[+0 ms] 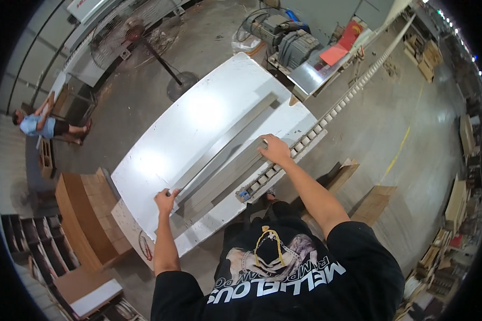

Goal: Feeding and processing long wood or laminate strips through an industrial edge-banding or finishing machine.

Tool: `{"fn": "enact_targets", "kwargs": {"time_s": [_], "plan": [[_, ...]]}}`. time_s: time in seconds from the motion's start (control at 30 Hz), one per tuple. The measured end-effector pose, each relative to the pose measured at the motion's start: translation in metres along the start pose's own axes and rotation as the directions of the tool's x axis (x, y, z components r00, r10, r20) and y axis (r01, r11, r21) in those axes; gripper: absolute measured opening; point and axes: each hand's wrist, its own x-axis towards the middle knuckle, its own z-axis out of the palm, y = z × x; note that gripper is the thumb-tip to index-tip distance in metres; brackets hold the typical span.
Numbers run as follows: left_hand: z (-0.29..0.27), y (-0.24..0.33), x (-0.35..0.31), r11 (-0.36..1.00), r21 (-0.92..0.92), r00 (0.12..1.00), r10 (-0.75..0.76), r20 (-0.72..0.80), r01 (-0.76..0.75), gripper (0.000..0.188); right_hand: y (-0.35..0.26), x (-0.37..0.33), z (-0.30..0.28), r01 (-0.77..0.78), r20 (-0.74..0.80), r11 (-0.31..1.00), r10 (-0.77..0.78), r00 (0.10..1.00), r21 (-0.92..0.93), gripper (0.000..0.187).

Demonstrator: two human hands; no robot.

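Two long, narrow grey strips lie slantwise and roughly parallel on a white-topped table. The near end of the farther strip is in my left hand, whose fingers are closed around it. My right hand has its fingers bent over the far end of the nearer grey strip, close to the table's right edge. That nearer piece shows lengthwise lines, and I cannot tell whether it is one strip or two side by side.
A slatted roller rail runs along the table's right edge. Beyond stand electric motors and a metal plate with red sheets. A pedestal fan is at the back. Brown panels stand left. A person is far left.
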Motion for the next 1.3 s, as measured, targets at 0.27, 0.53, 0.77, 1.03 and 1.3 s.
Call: {"fn": "enact_targets", "kwargs": {"time_s": [0.27,0.53,0.77,1.03,1.3], "plan": [[-0.001,-0.143,-0.055,0.948,-0.249,0.972,0.154,-0.179,-0.196,0.026,-0.025,-0.008,0.031,0.191,-0.108,0.976,-0.202,0.973,-0.104,0.045],[-0.003,-0.168,-0.101,0.923,-0.252,0.938,0.222,-0.265,-0.290,0.022,-0.046,-0.026,0.055,0.034,-0.053,0.990,-0.042,0.998,-0.137,0.058],[0.006,-0.176,-0.114,0.919,-0.300,0.951,0.183,-0.249,-0.256,0.022,-0.053,-0.028,0.050,0.025,-0.001,0.988,-0.025,1.000,-0.155,0.063],[0.016,-0.195,-0.121,0.908,-0.413,0.970,-0.034,-0.241,-0.070,0.035,-0.034,0.006,0.056,-0.039,-0.023,0.966,0.035,0.999,-0.256,0.094],[0.041,-0.237,-0.132,0.908,-0.413,0.946,-0.193,-0.262,0.071,0.038,-0.032,0.052,0.048,0.015,0.058,0.985,-0.005,0.998,-0.175,0.109]]}}
